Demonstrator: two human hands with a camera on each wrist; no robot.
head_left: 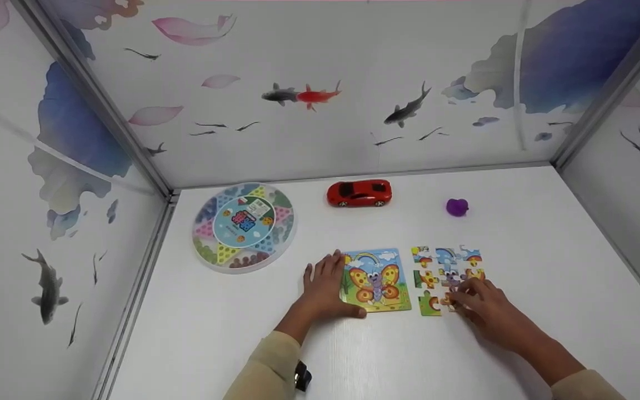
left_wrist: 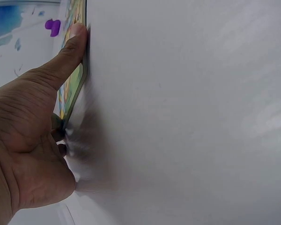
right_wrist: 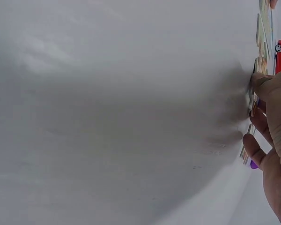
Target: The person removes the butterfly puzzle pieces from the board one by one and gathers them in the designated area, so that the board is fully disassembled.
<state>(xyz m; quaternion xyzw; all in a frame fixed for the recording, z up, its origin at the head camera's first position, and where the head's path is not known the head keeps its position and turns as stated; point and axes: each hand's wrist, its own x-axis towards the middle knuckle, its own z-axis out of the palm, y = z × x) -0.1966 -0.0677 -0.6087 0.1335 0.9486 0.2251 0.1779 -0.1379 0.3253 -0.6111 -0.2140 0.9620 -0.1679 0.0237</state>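
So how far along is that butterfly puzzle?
Early on. The pieces lie spread loosely on the table, not joined, beside the butterfly board. The left hand steadies the board's edge, while the right hand fingers the pieces at the lower right. Joining them all up looks left to do.

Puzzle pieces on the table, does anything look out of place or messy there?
Nothing is spilled or damaged. The loose pieces lie apart in a rough grid with gaps between them, beside the butterfly board. The right hand touches the lower pieces; the left hand rests on the board's edge. The car sits upright.
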